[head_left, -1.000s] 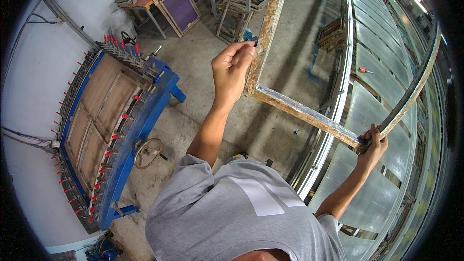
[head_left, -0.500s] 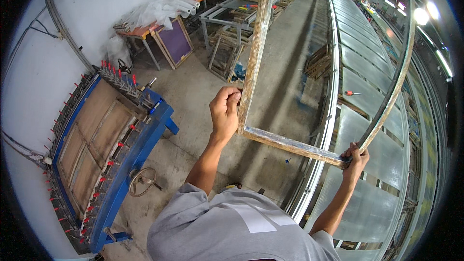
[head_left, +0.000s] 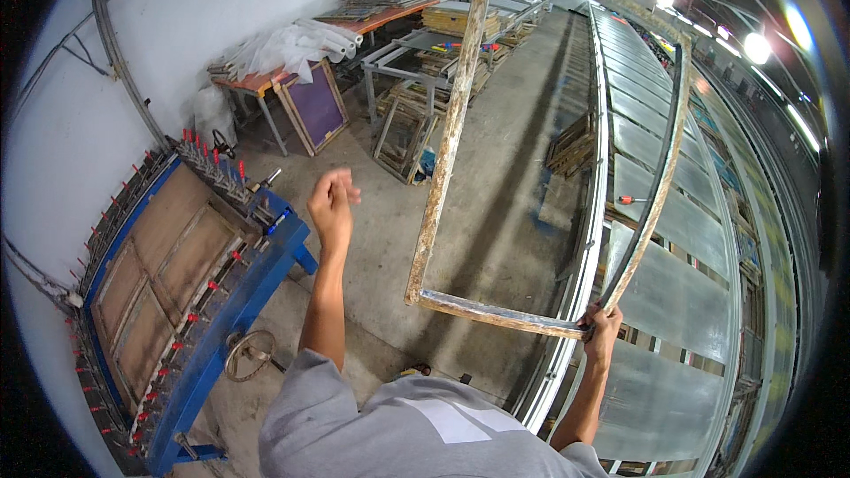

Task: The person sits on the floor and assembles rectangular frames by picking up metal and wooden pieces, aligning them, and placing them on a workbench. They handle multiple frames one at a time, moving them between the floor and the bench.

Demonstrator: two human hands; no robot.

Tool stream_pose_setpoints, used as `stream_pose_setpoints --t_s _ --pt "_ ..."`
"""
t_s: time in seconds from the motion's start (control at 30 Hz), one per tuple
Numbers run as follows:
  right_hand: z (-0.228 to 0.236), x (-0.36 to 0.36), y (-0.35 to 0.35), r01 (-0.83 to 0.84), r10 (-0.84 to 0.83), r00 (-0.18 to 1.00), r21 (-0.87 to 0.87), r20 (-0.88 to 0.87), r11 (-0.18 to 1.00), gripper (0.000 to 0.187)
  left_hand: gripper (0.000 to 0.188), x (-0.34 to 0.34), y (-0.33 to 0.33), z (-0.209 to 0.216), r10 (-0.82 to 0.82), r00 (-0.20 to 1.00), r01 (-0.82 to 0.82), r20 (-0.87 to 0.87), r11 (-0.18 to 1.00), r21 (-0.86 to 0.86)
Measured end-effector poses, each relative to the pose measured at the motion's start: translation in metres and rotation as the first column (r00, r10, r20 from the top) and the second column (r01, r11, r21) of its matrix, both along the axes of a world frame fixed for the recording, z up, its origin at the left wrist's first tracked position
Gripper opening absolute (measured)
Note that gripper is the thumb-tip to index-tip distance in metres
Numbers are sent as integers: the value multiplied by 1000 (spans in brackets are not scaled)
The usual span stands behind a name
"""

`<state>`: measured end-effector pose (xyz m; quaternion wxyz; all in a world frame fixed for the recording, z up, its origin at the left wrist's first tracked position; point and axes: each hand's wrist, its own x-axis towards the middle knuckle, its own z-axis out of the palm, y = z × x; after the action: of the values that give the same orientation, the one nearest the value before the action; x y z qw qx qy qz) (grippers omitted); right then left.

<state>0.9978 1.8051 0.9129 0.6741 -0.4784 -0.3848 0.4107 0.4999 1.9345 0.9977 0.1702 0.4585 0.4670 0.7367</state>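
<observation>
A large rectangular frame (head_left: 450, 137) with worn, whitish-brown sides and nothing stretched across it is held up before me. My right hand (head_left: 602, 327) grips its near right corner, fingers wrapped round the bar. Well left of the frame, my left hand (head_left: 332, 208) is raised in the air, touching nothing. Its fingers are loosely bent and somewhat apart, a little blurred, and no object shows in them.
On my left stands a blue clamping table (head_left: 208, 350) with red-tipped clamps and a handwheel (head_left: 251, 356). A long line of glassy panels (head_left: 664, 279) runs along my right, a red-handled tool (head_left: 630, 200) on it. Ahead, a purple-screened frame (head_left: 314, 111) leans against a table.
My left hand has come off the frame's left side and moved left. The frame has shifted left and lower, bringing its far end into view, with my right hand still on its corner.
</observation>
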Motion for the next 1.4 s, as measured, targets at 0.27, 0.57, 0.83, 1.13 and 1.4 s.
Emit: stream_pose_setpoints --t_s 0.27,0.57,0.83,1.13,1.4 --pt "-40 8 -9 38 -40 998 -42 -49 998 6 11 -19 -19 -120 101 995 -75 11 805 -588" --pt "-69 1 -19 80 -82 997 -104 -11 991 10 22 -40 -16 -175 -102 969 -74 -224 748 -660" --pt "-80 -9 -20 0 1 1000 -122 9 992 7 45 29 37 -12 -438 885 465 159 853 -238" --pt "-111 -18 -21 -12 39 987 -171 153 985 10 51 72 56 93 -585 723 661 367 740 -125" --pt "-48 -45 45 490 -481 708 131 517 862 63 44 96 1 77 -480 763 568 433 817 -95"
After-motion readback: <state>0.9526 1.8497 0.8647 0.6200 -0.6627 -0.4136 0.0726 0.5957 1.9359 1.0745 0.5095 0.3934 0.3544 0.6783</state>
